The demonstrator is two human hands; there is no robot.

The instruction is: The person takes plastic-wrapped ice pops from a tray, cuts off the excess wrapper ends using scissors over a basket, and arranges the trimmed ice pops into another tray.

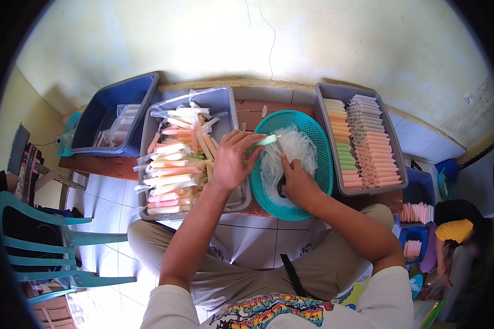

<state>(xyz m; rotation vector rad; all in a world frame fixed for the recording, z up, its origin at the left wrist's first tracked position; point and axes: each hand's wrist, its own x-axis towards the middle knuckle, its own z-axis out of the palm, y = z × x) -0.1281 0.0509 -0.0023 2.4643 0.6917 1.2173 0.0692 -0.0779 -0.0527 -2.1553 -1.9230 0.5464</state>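
Observation:
My left hand (pixel 234 159) is closed around a pale green ice pop (pixel 264 142), a filled plastic tube, over the left rim of a teal basket (pixel 328 164). In my right hand (pixel 301 183) is a pair of scissors (pixel 281 185) with a dark handle, its blades pointing up toward the tube's tip. Whether the blades touch the plastic is too small to tell. Clear plastic scraps (pixel 296 153) fill much of the basket below both hands. To the left, a grey tub (pixel 232 109) holds a loose pile of white, orange and pink ice pops (pixel 173 171).
At right, a grey tub (pixel 399 148) holds neat rows of ice pops (pixel 376 151). A blue tub (pixel 101 109) with plastic packs stands far left. A teal chair (pixel 38 236) is at the left; another person (pixel 458 230) bends beside blue tubs (pixel 417 189) at the right.

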